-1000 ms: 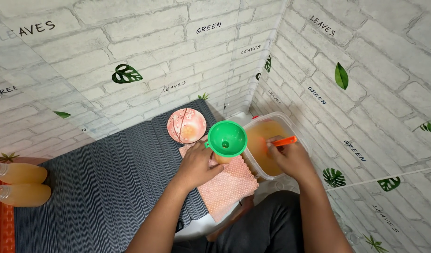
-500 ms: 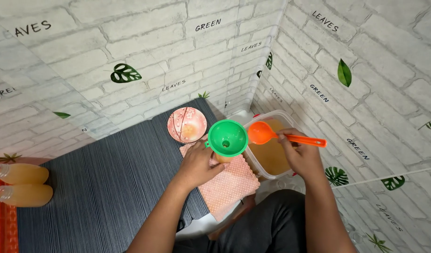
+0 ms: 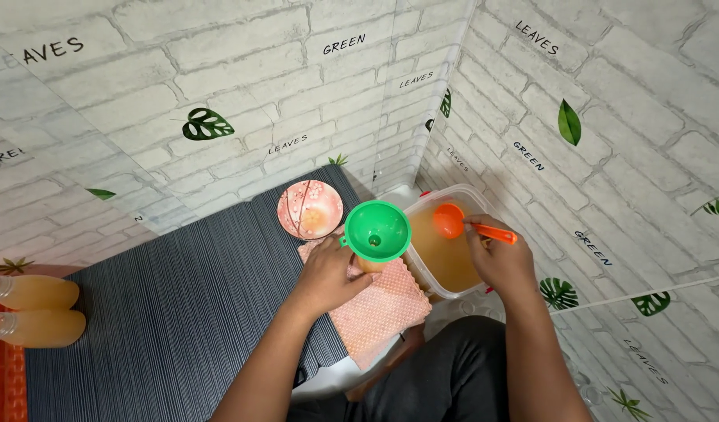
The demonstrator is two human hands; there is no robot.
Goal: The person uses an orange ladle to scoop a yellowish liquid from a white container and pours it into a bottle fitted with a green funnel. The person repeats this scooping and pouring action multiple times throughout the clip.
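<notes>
Right hand (image 3: 496, 258) clenched around the handle of an orange ladle (image 3: 463, 223), bowl of the ladle held just above the amber liquid in the clear plastic tub (image 3: 484, 289). Left hand (image 3: 328, 275) closed on something under the green funnel (image 3: 377, 230), most likely a bottle, though hidden by the funnel and the fingers; cannot tell its shape for sure. Funnel sits right above the left grip, tilted slightly toward the tub, with its rim close to the ladle bowl, just left of the right grip.

Risks as judged from here: liquid dripping off the ladle into the gap between tub and funnel, caused by a full or tipped bowl. Pink checked cloth (image 3: 379, 309) lies under the left grip and would catch part of that, while the dark ribbed mat (image 3: 164, 312) beyond it would not. Funnel sliding or tipping, caused by a loose left grip. Overflow at the funnel neck, caused by pouring faster than it drains.

Farther from the left grip: a small pink dish (image 3: 310, 209) just beyond the funnel, and two filled bottles (image 3: 33, 309) lying on their sides well apart at the far left edge.
</notes>
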